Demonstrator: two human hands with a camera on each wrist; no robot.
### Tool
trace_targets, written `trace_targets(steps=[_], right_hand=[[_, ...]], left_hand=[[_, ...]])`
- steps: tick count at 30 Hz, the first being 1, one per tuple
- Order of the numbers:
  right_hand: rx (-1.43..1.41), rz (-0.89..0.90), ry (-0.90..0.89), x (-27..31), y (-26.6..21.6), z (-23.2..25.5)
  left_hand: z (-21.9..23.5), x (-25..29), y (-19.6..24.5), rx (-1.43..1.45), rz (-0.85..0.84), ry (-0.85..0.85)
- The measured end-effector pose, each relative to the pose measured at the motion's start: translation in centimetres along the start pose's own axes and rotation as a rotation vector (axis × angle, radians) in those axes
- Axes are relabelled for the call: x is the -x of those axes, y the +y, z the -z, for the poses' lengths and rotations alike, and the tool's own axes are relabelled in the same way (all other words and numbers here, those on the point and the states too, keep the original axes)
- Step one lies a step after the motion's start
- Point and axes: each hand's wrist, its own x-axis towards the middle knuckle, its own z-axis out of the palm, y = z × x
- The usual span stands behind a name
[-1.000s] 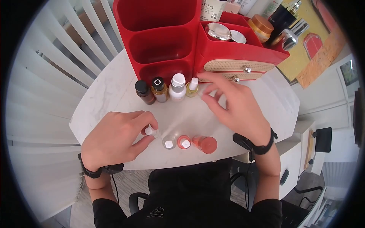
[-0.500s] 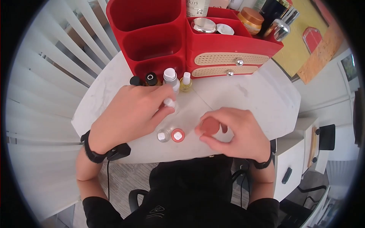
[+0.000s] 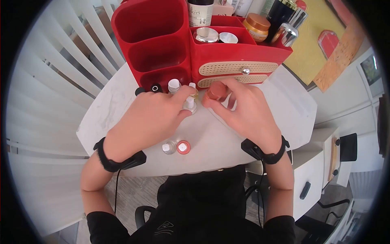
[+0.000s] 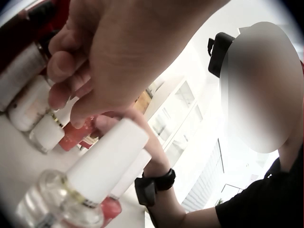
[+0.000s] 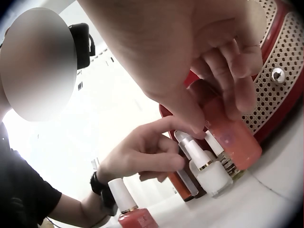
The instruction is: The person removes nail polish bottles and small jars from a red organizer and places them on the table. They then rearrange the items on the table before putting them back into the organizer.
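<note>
My right hand (image 3: 248, 107) grips a coral bottle with a brick-red cap (image 3: 217, 90), upright beside the back row, its lower body low over the tabletop in the right wrist view. My left hand (image 3: 146, 120) has thumb and index finger spread around a white-capped nail polish bottle (image 3: 190, 104), which stands on the table; in the right wrist view a gap shows between the thumb and its cap (image 5: 197, 152). Nearer my body stand a clear nail polish bottle (image 3: 168, 147) and a red one (image 3: 183, 147), side by side with white caps.
Behind the hands, a back row includes a black-capped bottle (image 3: 156, 88), a white-capped bottle (image 3: 174, 85) and a small yellowish bottle (image 3: 193, 86). A red organizer (image 3: 239, 52) with woven drawer fronts rises directly behind them, holding jars and bottles. White blinds (image 3: 53, 105) hang at left.
My right hand took hold of the coral bottle at the front and carried it to the back row. My left hand moved the white-capped polish bottle back and right, and its fingers have loosened.
</note>
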Motion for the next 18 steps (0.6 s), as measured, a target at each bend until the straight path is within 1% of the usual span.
trace_targets(steps=[1,3,5,6,7,8,9,11,13,15,16,18], right_hand=[[-0.002,-0.002,-0.001,-0.3,-0.1,-0.1],[0.117,-0.047,-0.010,-0.4,-0.4,-0.3],[0.120,-0.059,0.004,-0.2,0.3,-1.2],[0.130,-0.071,0.021,-0.2,0.6,-1.7],[0.127,-0.068,0.012,0.0,0.5,-1.8],[0.126,-0.102,0.052,0.3,0.2,-1.7],[0.124,-0.137,0.090,0.8,-0.1,-1.6],[0.121,-0.134,0.074,1.5,-0.8,-0.6],[0.124,-0.125,0.069,1.9,-2.5,0.3],[0.085,-0.208,-0.063,2.8,-4.6,0.8],[0.086,-0.208,-0.065,3.3,-4.8,0.6],[0.043,-0.136,-0.151,4.2,-5.0,0.1]], left_hand=[[0.9,0.4,0.1,0.026,-0.015,0.007],[2.3,1.5,0.1,0.056,-0.025,0.006],[3.3,2.8,-0.2,0.106,0.012,-0.054],[3.4,3.4,-0.5,0.110,0.018,-0.050],[3.6,4.0,-0.6,0.176,0.045,-0.102],[3.7,4.4,-0.7,0.243,0.074,-0.156],[3.7,4.8,-0.7,0.249,0.087,-0.159],[3.7,5.4,-0.7,0.311,0.082,-0.212],[3.2,5.9,-0.7,0.341,0.076,-0.207],[2.6,6.3,-0.7,0.371,0.061,-0.207],[2.2,6.3,-0.7,0.353,0.038,-0.201],[1.9,6.4,-0.6,0.337,0.012,-0.196]])
